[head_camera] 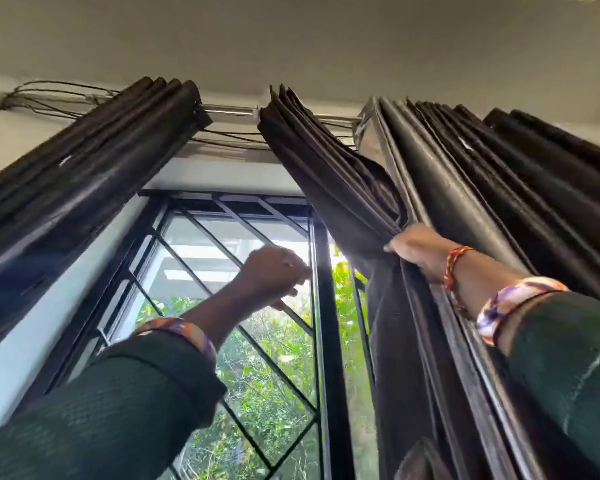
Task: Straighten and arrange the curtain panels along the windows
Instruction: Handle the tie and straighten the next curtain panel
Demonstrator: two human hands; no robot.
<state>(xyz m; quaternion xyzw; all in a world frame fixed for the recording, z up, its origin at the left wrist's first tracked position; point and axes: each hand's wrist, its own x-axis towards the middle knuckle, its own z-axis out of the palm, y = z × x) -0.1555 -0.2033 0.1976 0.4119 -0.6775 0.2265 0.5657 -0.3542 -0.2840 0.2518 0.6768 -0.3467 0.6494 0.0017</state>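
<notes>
Sleeves frame view. Right hand [418, 252] grips middle curtain panel [329, 174]; left hand [274, 271] loosely curled, empty, before window [222, 258]. Panels on rod [227, 110] bunched, gaps open: spreading mostly left, judging.

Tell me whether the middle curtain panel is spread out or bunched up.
Bunched. The middle panel hangs in tight folds gathered on the rod, and the right hand grips its folds together, leaving the window uncovered.

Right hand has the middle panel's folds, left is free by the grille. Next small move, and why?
Probably slide the middle panel left along the rod with the right hand: it grips the bunched folds, and bare rod and uncovered window lie that way. The left hand, curled and blurred, holds nothing visible.
</notes>
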